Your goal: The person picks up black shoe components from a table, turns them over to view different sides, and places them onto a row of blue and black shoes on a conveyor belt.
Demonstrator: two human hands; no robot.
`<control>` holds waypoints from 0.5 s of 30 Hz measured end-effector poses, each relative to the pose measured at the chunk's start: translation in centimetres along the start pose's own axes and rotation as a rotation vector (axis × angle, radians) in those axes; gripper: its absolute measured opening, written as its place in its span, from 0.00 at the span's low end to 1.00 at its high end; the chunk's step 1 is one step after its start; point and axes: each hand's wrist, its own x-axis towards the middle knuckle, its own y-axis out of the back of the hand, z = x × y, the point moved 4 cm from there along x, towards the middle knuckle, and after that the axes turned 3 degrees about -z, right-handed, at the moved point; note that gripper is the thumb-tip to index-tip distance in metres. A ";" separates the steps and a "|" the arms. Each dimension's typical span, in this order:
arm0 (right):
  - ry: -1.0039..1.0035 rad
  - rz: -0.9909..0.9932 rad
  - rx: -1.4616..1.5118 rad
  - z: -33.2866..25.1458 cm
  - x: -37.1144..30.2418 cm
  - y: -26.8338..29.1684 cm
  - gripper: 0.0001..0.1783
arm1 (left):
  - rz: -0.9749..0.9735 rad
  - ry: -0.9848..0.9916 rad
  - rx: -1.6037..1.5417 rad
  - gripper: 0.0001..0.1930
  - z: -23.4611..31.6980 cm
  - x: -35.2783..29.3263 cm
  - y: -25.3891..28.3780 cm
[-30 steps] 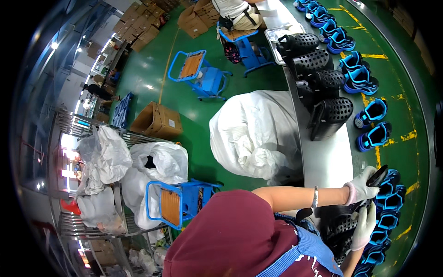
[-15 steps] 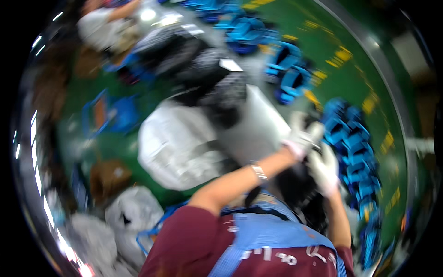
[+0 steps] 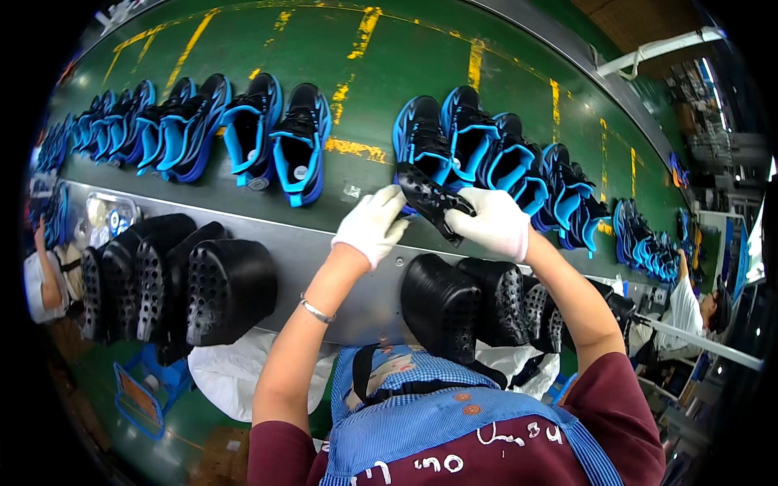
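Grip of the right hand (image 3: 490, 224) clasps a curved, hole-pocked black piece (image 3: 428, 197), left hand (image 3: 370, 227) loosely spread.

Left Run, Right Run, a Gap Between

On the belt (image 3: 365, 109), beyond the counter (image 3: 300, 255), shoes stand in a left run (image 3: 209, 105) and a right run (image 3: 463, 104). On the counter, one cluster (image 3: 243, 279) of holed pieces lies left of both forearms; another cluster (image 3: 438, 292) starts between them and continues rightward, partly behind the right forearm. A single holed piece (image 3: 425, 194) hangs before the right run's left end, between left hand (image 3: 371, 225) and right hand (image 3: 492, 223). A bag (image 3: 231, 381) lies below the left cluster, right of a stool (image 3: 140, 401).
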 end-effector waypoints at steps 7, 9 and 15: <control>-0.133 0.003 -0.263 4.1 3.2 1.5 0.22 | -0.260 0.148 0.177 0.16 -0.5 5.1 -4.9; -0.210 0.090 -0.355 2.3 5.2 1.8 0.21 | -0.176 0.096 0.167 0.10 -0.6 4.7 -5.9; -0.283 0.095 -0.519 1.5 11.4 -2.9 0.15 | -0.262 0.552 0.009 0.16 -0.8 6.3 -7.0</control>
